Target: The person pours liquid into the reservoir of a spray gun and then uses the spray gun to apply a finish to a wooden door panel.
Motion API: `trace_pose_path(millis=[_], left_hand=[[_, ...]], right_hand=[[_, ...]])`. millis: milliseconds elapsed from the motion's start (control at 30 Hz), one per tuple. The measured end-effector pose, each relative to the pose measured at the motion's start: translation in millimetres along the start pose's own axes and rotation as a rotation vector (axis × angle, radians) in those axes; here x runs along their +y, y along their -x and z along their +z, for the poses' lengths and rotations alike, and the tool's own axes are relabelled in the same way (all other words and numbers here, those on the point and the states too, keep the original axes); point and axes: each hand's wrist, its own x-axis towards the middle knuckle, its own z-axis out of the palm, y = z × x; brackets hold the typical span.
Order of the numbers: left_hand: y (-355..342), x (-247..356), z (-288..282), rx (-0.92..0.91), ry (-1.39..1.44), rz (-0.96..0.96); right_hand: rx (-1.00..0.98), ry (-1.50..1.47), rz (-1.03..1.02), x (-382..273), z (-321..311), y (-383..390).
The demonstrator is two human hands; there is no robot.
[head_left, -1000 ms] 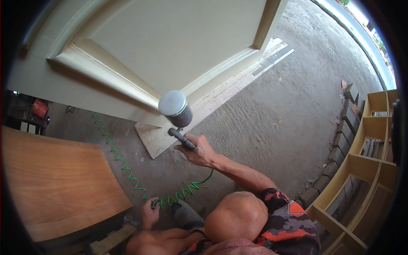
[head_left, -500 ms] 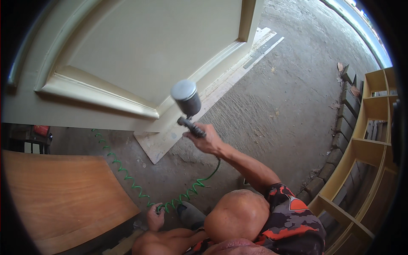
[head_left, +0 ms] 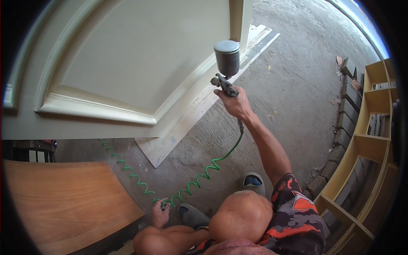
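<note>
My right hand (head_left: 236, 103) is wrapped round the handle of a spray gun (head_left: 225, 86) with a grey metal cup (head_left: 227, 58) on top. The gun points left toward a cream-coloured panelled door (head_left: 127, 55) with raised moulding, and stays apart from it. From the bottom of its handle runs a green coiled air hose (head_left: 216, 163). Low in the view, my left hand (head_left: 160, 213) is closed on a loop of that hose. Beyond this hand, the hose continues up and left until the door's lower edge hides it.
A pale board (head_left: 157, 148) lies on the rough concrete floor (head_left: 289, 119) beneath the door. At lower left is a brown wooden panel (head_left: 63, 199). Bricks (head_left: 350, 102) line the right, beside a yellowish wooden shelf frame (head_left: 369, 144). My slippered foot (head_left: 253, 182) shows near the hose.
My right hand has carried the spray gun up and to the right along the door's edge, stretching the hose. My left hand keeps its hold and has shifted only slightly.
</note>
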Motion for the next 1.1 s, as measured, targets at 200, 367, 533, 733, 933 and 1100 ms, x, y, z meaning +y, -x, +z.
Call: trace_pose_path(millis=[200,367,533,733,933,1100], left_hand=[[-6.8,9.6,13.9,-0.025,-0.007,-0.015],[-16.4,7.7,16.3,-0.104,-0.043,-0.014],[-20.7,18.1,25.2,-0.122,0.109,-0.02],[-29.1,33.5,39.2,-0.172,0.258,0.013],[-34.1,27.6,44.4,-0.188,0.331,0.017],[-37.8,31.2,47.7,-0.208,0.356,0.008]], right_hand=[[0.08,0.059,-0.046,22.4,-39.8,-32.7],[0.122,0.085,0.001,41.2,-73.5,-61.3],[0.147,0.073,0.096,65.1,-110.2,-97.9],[0.214,-0.021,0.078,96.8,-144.2,-138.9],[0.313,-0.089,0.046,117.3,-161.8,-177.0],[0.397,0.092,0.096,126.4,-168.9,-196.7]])
